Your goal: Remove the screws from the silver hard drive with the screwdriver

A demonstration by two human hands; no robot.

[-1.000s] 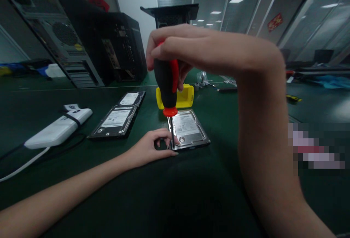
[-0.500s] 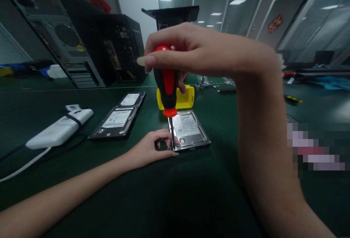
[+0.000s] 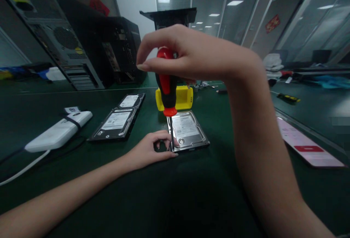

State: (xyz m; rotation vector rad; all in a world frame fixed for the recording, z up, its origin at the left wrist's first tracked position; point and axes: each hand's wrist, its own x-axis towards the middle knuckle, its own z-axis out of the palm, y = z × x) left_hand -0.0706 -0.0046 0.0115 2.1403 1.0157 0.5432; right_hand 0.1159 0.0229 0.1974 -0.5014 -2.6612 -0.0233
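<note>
A silver hard drive (image 3: pixel 190 126) lies label up on the dark green table. At its near left corner, my left hand (image 3: pixel 153 146) grips the edge, with thumb in front and fingers on the left side and top. Above the drive, my right hand (image 3: pixel 177 57) is closed round the top of a red and black screwdriver (image 3: pixel 168 92). The screwdriver stands nearly upright, its thin shaft reaching down to the drive's near left corner by my left fingers. Whether its tip sits in a screw is too small to tell.
Two more hard drives (image 3: pixel 116 120) lie to the left, beside a white power strip (image 3: pixel 58 130) with cables. Behind the silver drive stands a yellow holder (image 3: pixel 184 98). Computer cases (image 3: pixel 73 44) rise at the back left. A phone (image 3: pixel 308 145) and a yellow-black tool (image 3: pixel 288 98) lie right.
My right hand has turned slightly on the screwdriver handle, its fingers shifting and the wrist moving left. The left hand and the hard drive stay in place.
</note>
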